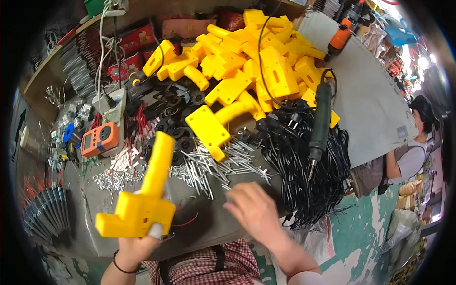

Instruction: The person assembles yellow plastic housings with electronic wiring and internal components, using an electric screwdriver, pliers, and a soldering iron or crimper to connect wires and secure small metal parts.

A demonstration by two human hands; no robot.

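In my left hand (151,237) is a yellow plastic tool housing (142,211), raised over the near left of the bench with its long handle pointing up and away. My fingers wrap around it from below and behind, and a pale covering shows on one fingertip. My right hand (254,209) hovers at the near edge of the scattered long metal screws (204,168), fingers loosely bent and apart, with nothing visible in them. Beyond the screws another yellow housing (207,128) lies on the bench. A thin red wire (187,221) shows beside the held housing.
Yellow housings (275,71) form a heap at the back. Bundled black cables (308,190) lie at right below a hanging dark green electric screwdriver (320,118). An orange meter (99,140), small screws (116,180) and blue-grey strips (47,211) are left. Another person (408,152) is at far right.
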